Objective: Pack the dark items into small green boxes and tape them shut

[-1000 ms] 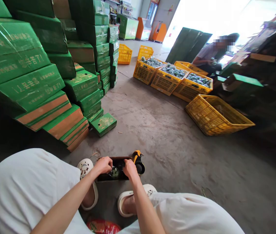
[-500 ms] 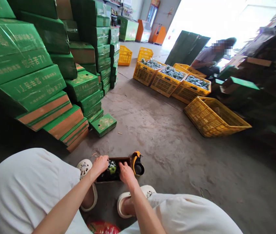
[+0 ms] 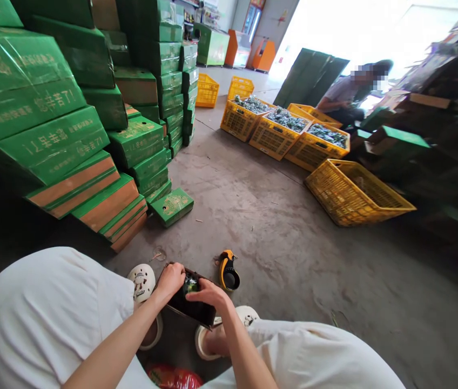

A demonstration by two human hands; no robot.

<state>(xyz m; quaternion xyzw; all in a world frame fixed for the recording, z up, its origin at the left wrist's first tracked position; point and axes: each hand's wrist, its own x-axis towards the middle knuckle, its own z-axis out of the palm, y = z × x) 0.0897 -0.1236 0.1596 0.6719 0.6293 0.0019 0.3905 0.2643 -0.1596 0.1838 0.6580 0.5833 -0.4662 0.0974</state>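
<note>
A small open box (image 3: 194, 312) with a dark inside stands between my feet, turned at an angle. Dark, shiny wrapping with a patch of green (image 3: 191, 284) shows in it; the contents are partly covered by my hands. My left hand (image 3: 172, 279) is curled over the box's far left rim, its fingertips hidden inside. Over the right part of the box is my right hand (image 3: 209, 294), thumb and fingers apart, close to the green patch. A yellow-and-black tape dispenser (image 3: 229, 271) lies on the floor just beyond the box's right end.
Green cartons (image 3: 34, 86) rise in stacks on the left, with one flat carton (image 3: 172, 207) on the floor. Filled yellow crates (image 3: 273, 138) and a tilted yellow crate (image 3: 350, 194) are ahead right. Another person (image 3: 344, 94) sits behind them. A red package (image 3: 174, 376) lies below me.
The box has turned clockwise, its right end swinging toward me and away from the tape dispenser. My right hand has shifted slightly and its thumb now reaches left across the box.
</note>
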